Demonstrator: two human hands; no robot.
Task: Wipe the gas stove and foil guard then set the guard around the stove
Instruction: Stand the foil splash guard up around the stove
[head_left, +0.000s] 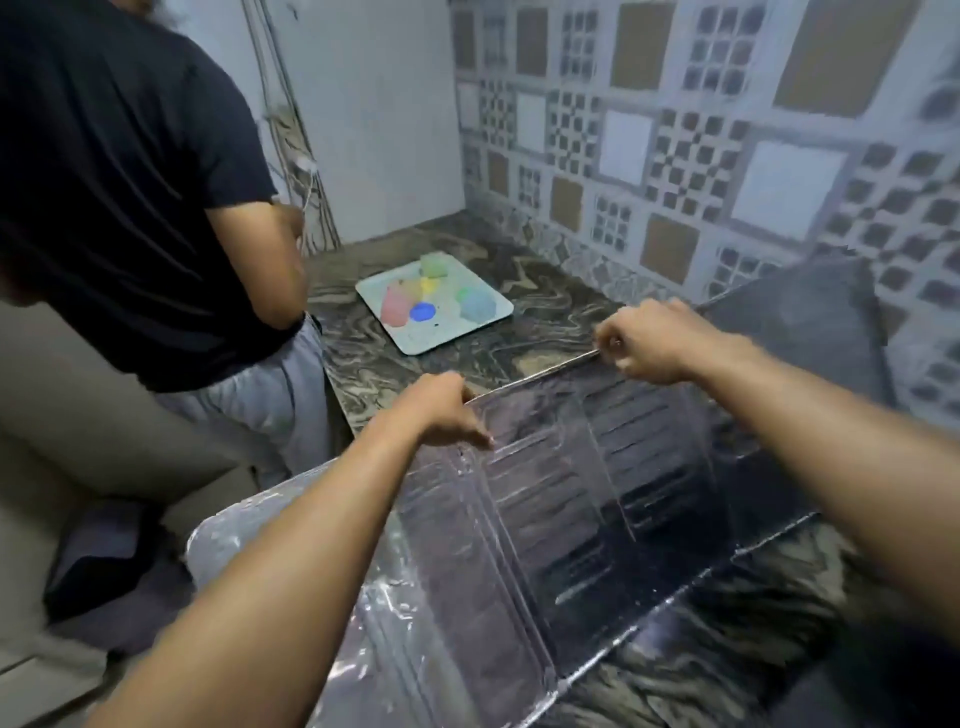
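The shiny ribbed foil guard (550, 499) stands folded in panels on the marbled counter (395, 364), its top edge running from centre to upper right. My left hand (441, 410) grips that top edge at the left panel. My right hand (660, 338) pinches the same edge farther right. One panel (821, 322) stretches along the tiled wall at the right. Another panel (249, 540) bends toward me at the lower left. The gas stove is not visible.
A white tray (483, 325) holding coloured blobs lies on the counter beyond the guard. Another person in a dark shirt (119, 197) stands at the left by the counter's end. A patterned tile wall (675, 130) backs the counter.
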